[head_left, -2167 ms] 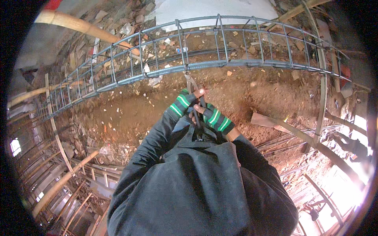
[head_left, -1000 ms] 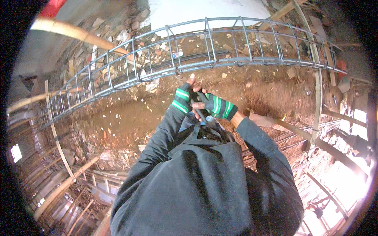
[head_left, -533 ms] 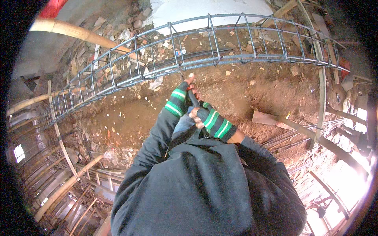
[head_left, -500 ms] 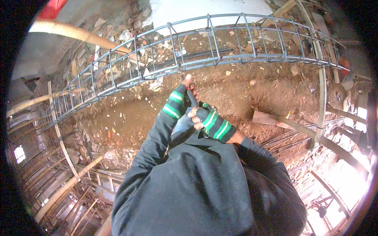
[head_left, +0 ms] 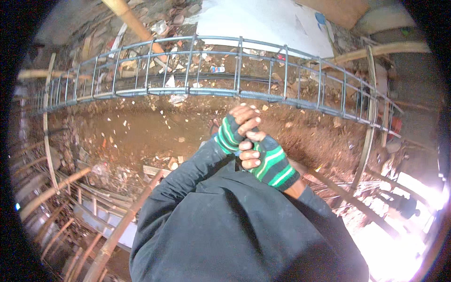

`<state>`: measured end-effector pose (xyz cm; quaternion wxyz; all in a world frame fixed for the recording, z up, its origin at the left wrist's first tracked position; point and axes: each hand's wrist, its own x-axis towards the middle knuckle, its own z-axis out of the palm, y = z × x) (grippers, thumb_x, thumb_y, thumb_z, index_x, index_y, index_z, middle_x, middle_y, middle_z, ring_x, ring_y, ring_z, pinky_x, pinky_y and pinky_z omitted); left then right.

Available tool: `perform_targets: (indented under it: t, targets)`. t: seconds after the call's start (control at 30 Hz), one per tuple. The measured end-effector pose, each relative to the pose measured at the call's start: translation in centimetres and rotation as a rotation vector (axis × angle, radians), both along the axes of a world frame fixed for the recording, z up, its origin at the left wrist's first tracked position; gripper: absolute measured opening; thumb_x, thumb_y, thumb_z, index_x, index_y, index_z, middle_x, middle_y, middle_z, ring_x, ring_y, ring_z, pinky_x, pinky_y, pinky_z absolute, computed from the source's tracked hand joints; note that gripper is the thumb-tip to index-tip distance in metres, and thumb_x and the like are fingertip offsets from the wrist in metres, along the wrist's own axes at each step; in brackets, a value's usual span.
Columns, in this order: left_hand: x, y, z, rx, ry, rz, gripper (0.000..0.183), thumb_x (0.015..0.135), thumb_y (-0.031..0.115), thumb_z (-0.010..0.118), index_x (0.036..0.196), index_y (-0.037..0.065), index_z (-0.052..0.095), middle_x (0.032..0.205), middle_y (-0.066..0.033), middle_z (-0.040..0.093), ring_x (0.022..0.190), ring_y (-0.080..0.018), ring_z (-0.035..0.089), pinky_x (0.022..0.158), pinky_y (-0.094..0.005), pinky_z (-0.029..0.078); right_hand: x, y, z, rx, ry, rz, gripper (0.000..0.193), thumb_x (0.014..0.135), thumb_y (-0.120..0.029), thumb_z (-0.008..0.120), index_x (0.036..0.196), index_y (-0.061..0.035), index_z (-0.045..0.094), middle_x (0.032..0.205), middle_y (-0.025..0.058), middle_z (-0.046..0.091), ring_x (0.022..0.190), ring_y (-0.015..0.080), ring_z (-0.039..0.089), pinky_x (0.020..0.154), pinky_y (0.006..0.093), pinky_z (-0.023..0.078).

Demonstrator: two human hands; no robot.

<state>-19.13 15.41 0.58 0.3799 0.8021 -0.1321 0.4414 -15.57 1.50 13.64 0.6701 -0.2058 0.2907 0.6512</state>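
Note:
My left hand point(head_left: 242, 120), in a fingerless glove with black, green and white stripes, is curled in front of my chest. Close against it is my right hand point(head_left: 256, 149), closed too and gloved alike. Whatever lies inside the fingers is hidden by the knuckles and knit. Beyond both hands a long cage of steel reinforcing bars point(head_left: 238, 66) with square stirrups runs from left to right. The hands are apart from it, just on its near side.
Wooden uprights point(head_left: 371, 113) stand near both ends of the cage. Rubble and a white sheet point(head_left: 253, 21) lie behind it. A bamboo pole point(head_left: 127, 19) slants down at the far left. More poles point(head_left: 117, 235) are at lower left. Below the cage is bare brown earth point(head_left: 150, 131).
The view has shifted, so the cage looks more level. My hands have drawn together and the left fingers have curled over. The dark handle seen between them earlier is now out of sight.

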Motion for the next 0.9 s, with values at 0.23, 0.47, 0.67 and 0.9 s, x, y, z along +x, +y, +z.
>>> perform_targets:
  t: [0.23, 0.47, 0.67, 0.9]
  targets:
    - [1.9, 1.2, 0.1, -0.190, -0.063, -0.257, 0.044, 0.088, 0.016, 0.067, 0.129, 0.007, 0.056, 0.122, -0.0126, 0.063, 0.118, -0.0345, 0.064, 0.106, -0.0549, 0.048, 1.6, 1.9, 3.1, -0.170, -0.075, 0.120, 0.025, 0.103, -0.037, 0.053, 0.105, -0.0121, 0.057, 0.088, 0.0041, 0.055, 0.063, 0.0123, 0.048, 0.054, 0.0279, 0.041]
    - [3.4, 1.8, 0.3, -0.210, -0.106, -0.314, 0.044, 0.082, 0.028, 0.070, 0.120, 0.009, 0.061, 0.107, -0.0086, 0.065, 0.100, -0.0286, 0.067, 0.091, -0.0472, 0.053, 4.1, 2.1, 4.6, -0.229, -0.217, 0.371, 0.051, 0.097, -0.045, 0.054, 0.125, -0.0026, 0.056, 0.093, 0.0047, 0.054, 0.068, 0.0129, 0.052, 0.059, 0.0318, 0.046]
    - [4.8, 1.5, 0.1, -0.139, 0.067, -0.217, 0.030, 0.073, 0.033, 0.069, 0.094, 0.013, 0.061, 0.082, -0.0065, 0.056, 0.074, -0.0311, 0.060, 0.066, -0.0465, 0.046, 5.9, 2.6, 5.0, -0.269, 0.004, 0.331, 0.032, 0.101, -0.033, 0.059, 0.122, -0.0091, 0.059, 0.088, 0.0044, 0.062, 0.066, 0.0173, 0.060, 0.059, 0.0365, 0.053]
    - [5.4, 0.6, -0.5, -0.152, 0.216, -0.291, 0.029, 0.070, 0.036, 0.075, 0.089, 0.018, 0.062, 0.079, -0.0053, 0.060, 0.075, -0.0328, 0.064, 0.065, -0.0478, 0.049, 7.4, 2.4, 5.2, -0.145, -1.354, 1.060, 0.041, 0.102, -0.034, 0.058, 0.132, -0.0063, 0.058, 0.105, 0.0124, 0.071, 0.082, 0.0260, 0.072, 0.066, 0.0382, 0.060]
